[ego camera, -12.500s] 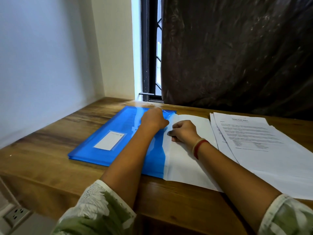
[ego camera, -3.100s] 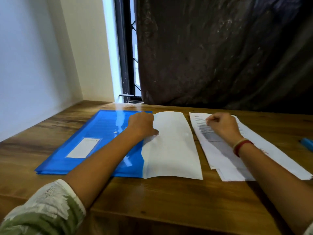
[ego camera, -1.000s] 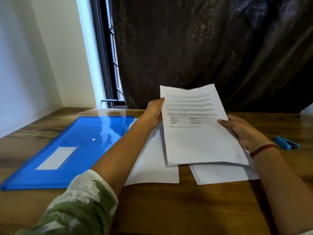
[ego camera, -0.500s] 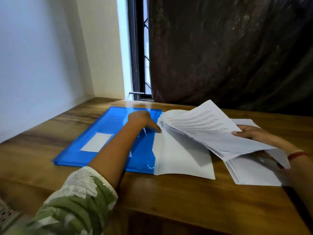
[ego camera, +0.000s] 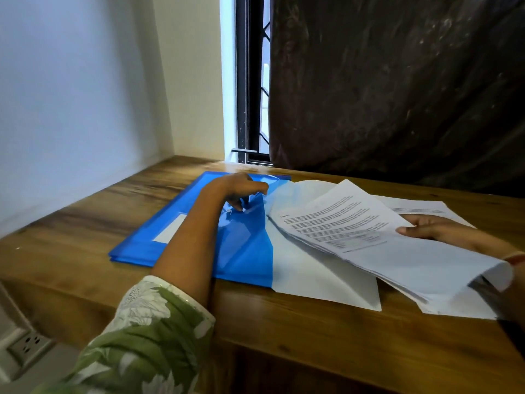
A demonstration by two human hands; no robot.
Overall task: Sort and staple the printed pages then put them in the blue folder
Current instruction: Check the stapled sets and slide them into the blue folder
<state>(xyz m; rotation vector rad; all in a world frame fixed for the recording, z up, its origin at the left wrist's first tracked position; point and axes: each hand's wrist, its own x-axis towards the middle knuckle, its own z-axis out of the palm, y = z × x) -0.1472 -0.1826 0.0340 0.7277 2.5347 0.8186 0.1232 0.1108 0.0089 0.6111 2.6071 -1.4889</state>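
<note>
Place: home study corner
Evidence: wooden desk [ego camera: 284, 331], curtained window [ego camera: 251, 81], wall socket [ego camera: 27, 345], printed pages [ego camera: 355, 231]

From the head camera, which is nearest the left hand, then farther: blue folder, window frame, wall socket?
From the left hand:
1. Blue folder, directly beneath the fingers.
2. Window frame, beyond the desk's far edge.
3. Wall socket, low at the near left.

We wear a green sleeve [ego camera: 147, 334] with white flowers on our left arm, a red-and-white bangle [ego camera: 515, 258] on our right wrist.
</note>
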